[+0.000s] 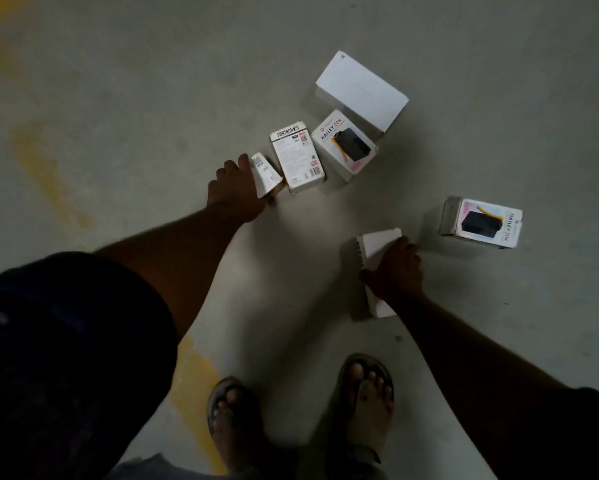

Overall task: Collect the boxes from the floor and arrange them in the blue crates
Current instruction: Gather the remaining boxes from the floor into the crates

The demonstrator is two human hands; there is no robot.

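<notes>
Box [265,175] in L hand [235,190], box [377,241] in R hand [397,269]

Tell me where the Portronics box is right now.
In the head view the Portronics box sits on the floor near the middle, between the small white box held in the left hand and a Halley 20K box on its right.

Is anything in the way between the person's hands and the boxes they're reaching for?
Nothing visible. The left hand grips a small white box, and the right hand grips a long white box. No blue crate is in view.
</notes>
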